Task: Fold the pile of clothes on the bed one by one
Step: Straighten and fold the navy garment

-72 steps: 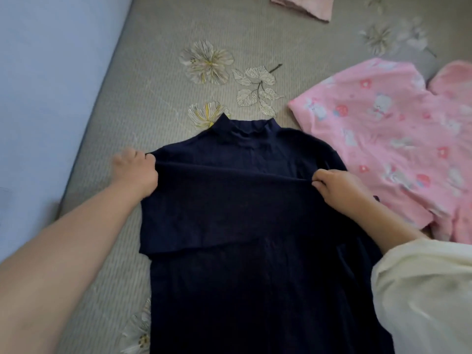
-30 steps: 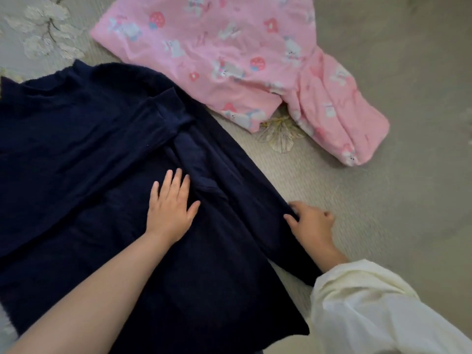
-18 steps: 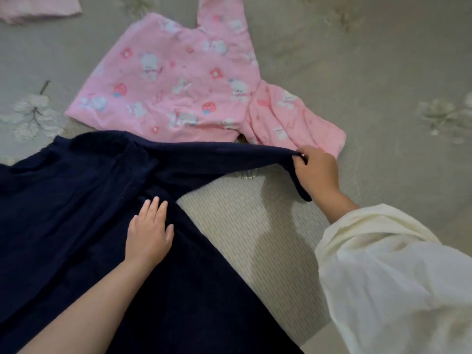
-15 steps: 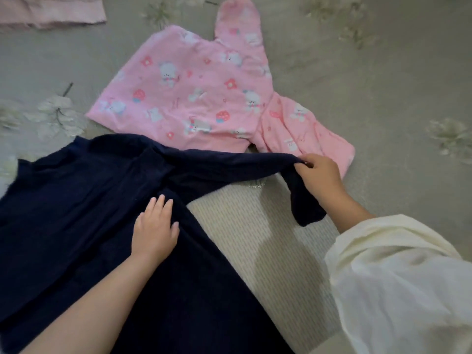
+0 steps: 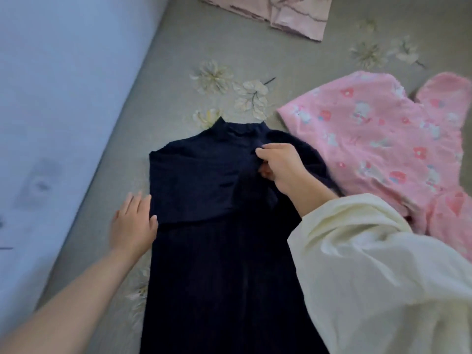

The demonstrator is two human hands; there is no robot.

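Your flat left hand [image 5: 131, 223] rests at the edge of the ribbed navy turtleneck [image 5: 209, 251] spread on the floral bedsheet [image 5: 178, 60]; your right hand [image 5: 281, 167] pinches its folded sleeve. Beyond: pink printed pajama top [image 5: 370, 139].

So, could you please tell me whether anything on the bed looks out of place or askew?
Nothing stands out. The navy top lies straight while the right hand lays its sleeve across; the pink pyjama top is merely unfolded.
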